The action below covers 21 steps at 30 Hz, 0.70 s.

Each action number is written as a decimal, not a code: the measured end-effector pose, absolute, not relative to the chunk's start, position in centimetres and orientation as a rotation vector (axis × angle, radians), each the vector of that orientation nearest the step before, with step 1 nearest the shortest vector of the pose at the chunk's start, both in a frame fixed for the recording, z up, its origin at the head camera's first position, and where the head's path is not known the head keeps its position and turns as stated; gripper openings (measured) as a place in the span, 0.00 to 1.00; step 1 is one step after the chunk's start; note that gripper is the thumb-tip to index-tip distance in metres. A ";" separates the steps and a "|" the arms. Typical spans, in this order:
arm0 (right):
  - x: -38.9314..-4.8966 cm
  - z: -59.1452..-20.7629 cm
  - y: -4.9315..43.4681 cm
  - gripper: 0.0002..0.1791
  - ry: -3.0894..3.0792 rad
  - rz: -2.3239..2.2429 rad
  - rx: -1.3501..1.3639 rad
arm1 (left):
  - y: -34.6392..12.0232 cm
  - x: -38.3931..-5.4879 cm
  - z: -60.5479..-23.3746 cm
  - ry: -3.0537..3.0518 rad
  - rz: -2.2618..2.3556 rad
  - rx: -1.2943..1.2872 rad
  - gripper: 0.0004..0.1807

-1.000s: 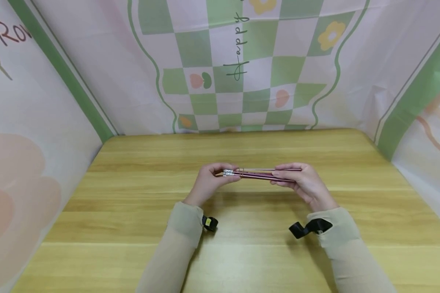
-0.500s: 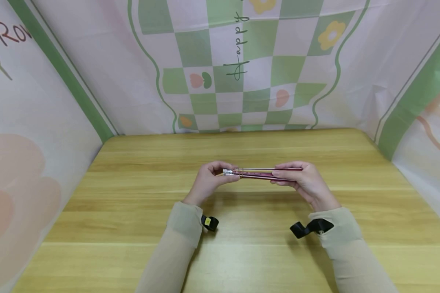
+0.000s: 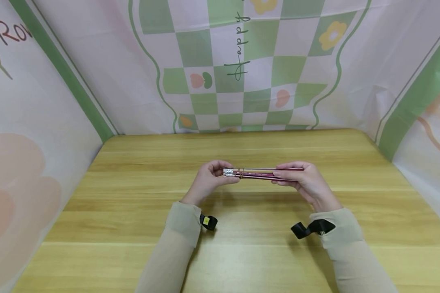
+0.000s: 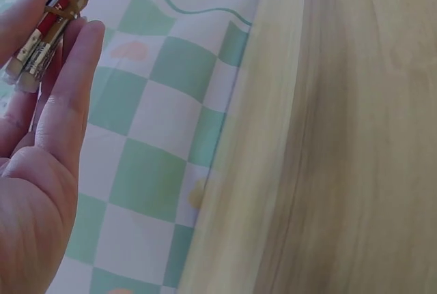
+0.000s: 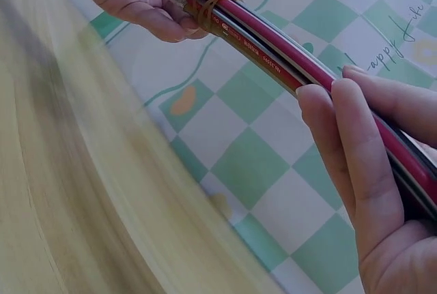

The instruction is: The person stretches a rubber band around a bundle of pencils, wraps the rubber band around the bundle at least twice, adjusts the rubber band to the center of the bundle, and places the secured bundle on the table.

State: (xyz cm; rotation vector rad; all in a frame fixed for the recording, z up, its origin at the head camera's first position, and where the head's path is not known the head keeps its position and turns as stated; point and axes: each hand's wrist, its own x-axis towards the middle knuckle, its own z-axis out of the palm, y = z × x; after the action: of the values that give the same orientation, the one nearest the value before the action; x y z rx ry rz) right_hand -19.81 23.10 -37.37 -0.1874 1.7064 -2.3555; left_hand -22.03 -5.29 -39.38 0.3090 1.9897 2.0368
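A bundle of red-and-dark striped pencils (image 3: 258,175) is held level above the table between both hands. Silvery ferrules and pale erasers (image 4: 29,69) mark its left end. Close to that end a tan rubber band (image 5: 213,7) wraps round the bundle in several turns. My left hand (image 3: 208,182) pinches the eraser end between thumb and fingers, right beside the band. At the other end my right hand (image 3: 308,183) grips the pencils, thumb on the near side and fingers behind. The right hand hides their far tips.
The wooden table (image 3: 242,252) spreads below both hands. Printed cloth with green checks (image 3: 229,103) hangs along its back edge, with more cloth at both sides. Black straps (image 3: 311,228) dangle from the sleeve cuffs.
The left thumb and fingers have shifted slightly left along the bundle, so the band shows more. The right hand has drifted a touch to the right, still gripping the pencils.
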 end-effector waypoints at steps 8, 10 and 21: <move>-19.8 -37.3 23.2 0.16 1.727 -2.325 -0.173 | -5.4 -22.0 -39.4 2.057 1.977 0.401 0.17; -19.7 -37.2 23.2 0.15 1.732 -2.320 -0.175 | -5.4 -21.9 -39.4 2.061 1.969 0.433 0.18; -19.7 -37.4 23.0 0.13 1.726 -2.309 -0.186 | -5.0 -21.5 -38.9 2.203 1.880 0.523 0.18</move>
State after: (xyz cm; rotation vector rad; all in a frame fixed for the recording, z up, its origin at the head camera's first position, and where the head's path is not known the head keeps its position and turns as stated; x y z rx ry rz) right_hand -19.70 23.02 -37.36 -0.1855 1.7260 -2.3095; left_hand -21.48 -5.02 -38.88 0.5231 2.2035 1.8795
